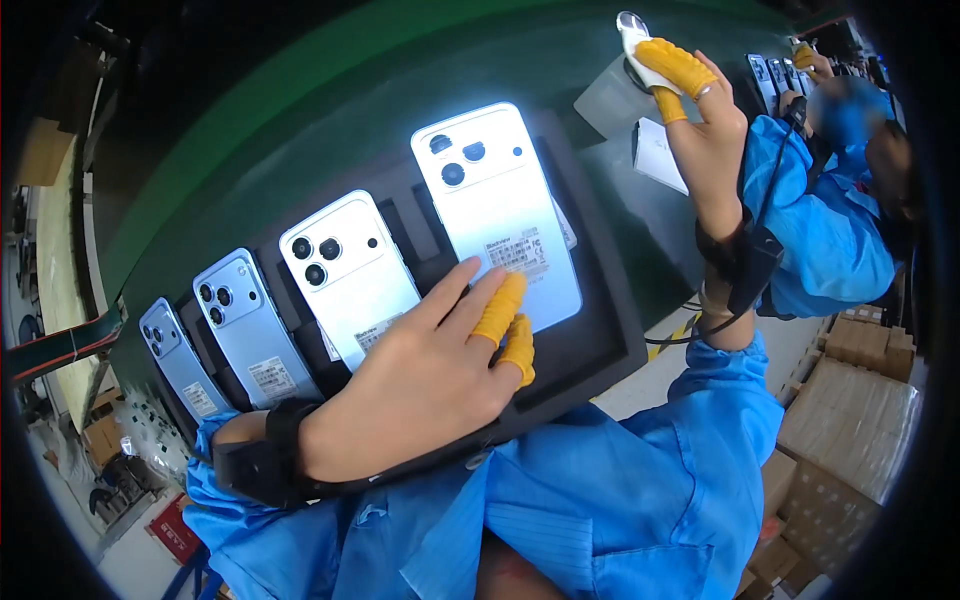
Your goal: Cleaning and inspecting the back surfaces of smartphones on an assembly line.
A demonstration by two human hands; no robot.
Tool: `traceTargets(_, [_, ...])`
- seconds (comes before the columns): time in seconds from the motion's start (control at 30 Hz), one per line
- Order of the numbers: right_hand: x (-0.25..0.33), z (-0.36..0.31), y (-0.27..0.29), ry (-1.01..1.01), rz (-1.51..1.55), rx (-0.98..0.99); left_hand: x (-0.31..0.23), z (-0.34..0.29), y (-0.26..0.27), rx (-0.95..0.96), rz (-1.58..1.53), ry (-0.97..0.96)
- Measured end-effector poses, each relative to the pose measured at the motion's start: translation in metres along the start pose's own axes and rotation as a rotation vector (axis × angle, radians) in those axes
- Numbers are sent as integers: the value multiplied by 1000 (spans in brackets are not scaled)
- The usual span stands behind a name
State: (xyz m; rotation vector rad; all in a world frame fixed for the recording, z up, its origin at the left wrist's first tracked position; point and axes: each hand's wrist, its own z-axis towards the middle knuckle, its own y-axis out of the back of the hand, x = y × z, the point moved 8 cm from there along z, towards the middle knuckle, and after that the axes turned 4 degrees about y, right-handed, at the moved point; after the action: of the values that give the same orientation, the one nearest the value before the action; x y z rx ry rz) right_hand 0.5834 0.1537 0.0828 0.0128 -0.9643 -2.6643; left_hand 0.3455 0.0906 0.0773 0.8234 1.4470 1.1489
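The left hand (420,385) lies flat on a white smartphone (495,215), back up in a black tray (600,340) on the green bench (330,110) — its fingers (500,305) loosely together, two in yellow cots, resting on the phone's lower end. The right hand (705,120) is raised, pinching a small white tool (632,35) (kind unclear) between cotted fingertips. Three more phones (345,270) lie to the left.

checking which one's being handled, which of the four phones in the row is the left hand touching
The rightmost phone, the biggest in view: the left hand rests its fingertips on that phone's lower edge. The other three lie further left, untouched.
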Motion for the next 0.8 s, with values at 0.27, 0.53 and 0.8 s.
traceTargets(0.27, [-4,-7,3,89,-111,-3,-2,-4,1,-49,7,22])
traceTargets(0.53, [9,5,-3,-189,417,-103,-1,-5,-1,-97,19,81])
traceTargets(0.8, [125,26,-67,482,686,351,-1,-5,-1,-98,11,105])
